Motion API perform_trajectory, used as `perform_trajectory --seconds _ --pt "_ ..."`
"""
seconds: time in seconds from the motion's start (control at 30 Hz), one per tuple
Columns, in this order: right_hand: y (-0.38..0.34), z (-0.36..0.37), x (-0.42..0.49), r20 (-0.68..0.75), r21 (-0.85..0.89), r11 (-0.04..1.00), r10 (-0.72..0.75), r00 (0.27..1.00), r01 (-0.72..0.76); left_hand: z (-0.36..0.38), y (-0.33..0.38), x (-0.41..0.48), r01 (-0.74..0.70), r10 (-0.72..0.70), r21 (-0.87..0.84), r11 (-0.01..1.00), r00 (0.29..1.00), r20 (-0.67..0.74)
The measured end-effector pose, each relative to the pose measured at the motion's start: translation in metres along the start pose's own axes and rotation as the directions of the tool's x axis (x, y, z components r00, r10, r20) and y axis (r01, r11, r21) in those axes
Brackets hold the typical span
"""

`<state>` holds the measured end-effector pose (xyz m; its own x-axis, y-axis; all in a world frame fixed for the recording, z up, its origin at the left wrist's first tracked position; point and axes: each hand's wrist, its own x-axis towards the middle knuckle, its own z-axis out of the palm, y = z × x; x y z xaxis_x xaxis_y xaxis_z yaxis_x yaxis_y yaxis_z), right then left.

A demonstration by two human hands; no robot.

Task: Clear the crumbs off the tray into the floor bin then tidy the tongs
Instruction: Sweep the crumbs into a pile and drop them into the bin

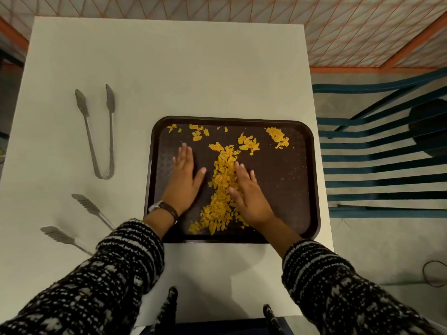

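Crumbs (223, 187), orange flakes, heaped mid-tray with scatter toward far edge. White table (169, 68) on patterned floor, teal slatted chair (382, 170) right of it. Dark brown tray (302, 189) at near right of table. Two steel tongs left: one (100, 131) far, one (72, 228) near, part hidden by sleeve. Left hand (185, 180) flat on tray, right hand (249, 197) flat on crumbs, fingers extended, close together.
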<state>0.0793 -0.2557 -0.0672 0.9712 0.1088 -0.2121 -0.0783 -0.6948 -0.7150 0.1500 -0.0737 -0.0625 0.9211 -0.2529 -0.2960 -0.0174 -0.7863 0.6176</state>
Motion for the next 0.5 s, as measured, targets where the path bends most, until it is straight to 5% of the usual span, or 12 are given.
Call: perform_trajectory --seconds 0.1,0.27,0.5 --pt "0.01 -0.019 -0.006 -0.098 0.043 0.996 0.077 0.992 -0.073 -0.014 -0.015 0.032 0.124 -0.118 0.043 0.991 0.985 -0.126" --pt "0.059 -0.061 0.001 -0.285 -0.024 0.97 0.224 0.932 -0.241 -0.012 -0.017 0.06 0.146 -0.127 0.173 0.974 0.985 -0.121" --pt "0.073 -0.071 0.043 -0.374 0.004 0.943 0.309 0.874 -0.332 0.021 0.014 0.018 -0.211 0.201 0.045 0.976 0.964 0.174"
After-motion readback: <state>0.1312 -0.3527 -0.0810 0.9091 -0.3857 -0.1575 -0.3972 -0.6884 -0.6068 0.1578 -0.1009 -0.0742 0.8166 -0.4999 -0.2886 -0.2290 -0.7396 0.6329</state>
